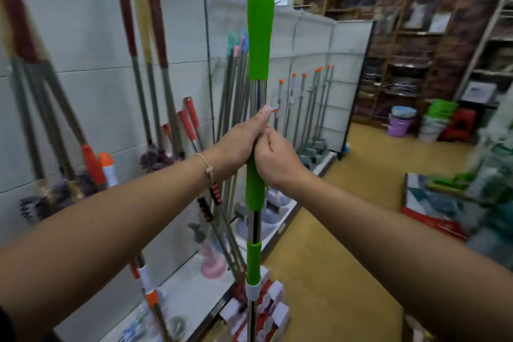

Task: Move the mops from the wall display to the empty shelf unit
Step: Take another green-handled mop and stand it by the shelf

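I hold a mop upright in front of me: a steel pole with a bright green grip, green collars lower down and a grey cap at the top. My left hand wraps the pole from the left, thumb pointing up. My right hand grips it from the right at the same height. The mop's head is out of view below. More mops and brooms with red and yellow handles hang on the white wall display to my left.
Further mops with orange tips lean at the display's far end. Small boxes sit by the display base. Buckets and brown shelving stand at the back right. A flat box lies on the yellow floor.
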Demonstrator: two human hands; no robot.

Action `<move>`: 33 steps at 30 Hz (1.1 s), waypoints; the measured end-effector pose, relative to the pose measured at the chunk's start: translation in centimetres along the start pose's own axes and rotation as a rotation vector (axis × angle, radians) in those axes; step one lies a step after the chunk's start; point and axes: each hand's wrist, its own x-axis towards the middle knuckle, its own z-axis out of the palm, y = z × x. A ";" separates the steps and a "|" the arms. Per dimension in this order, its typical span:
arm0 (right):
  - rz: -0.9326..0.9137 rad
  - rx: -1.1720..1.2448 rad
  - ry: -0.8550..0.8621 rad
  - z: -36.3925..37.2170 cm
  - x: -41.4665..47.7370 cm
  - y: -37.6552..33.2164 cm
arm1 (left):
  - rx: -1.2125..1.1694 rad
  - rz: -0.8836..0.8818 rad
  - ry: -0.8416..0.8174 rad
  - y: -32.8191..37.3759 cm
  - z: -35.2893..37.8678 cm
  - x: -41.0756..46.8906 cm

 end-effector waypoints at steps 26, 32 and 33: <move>0.157 -0.032 0.469 -25.4 8.9 21.0 | -0.189 0.038 -0.427 -0.8 26.3 24.8; 0.227 -0.066 0.525 -29.7 15.2 28.3 | -0.163 0.016 -0.486 -4.0 30.6 35.5; 0.234 -0.075 0.535 -30.4 16.3 29.5 | -0.169 0.009 -0.506 -4.4 31.2 37.3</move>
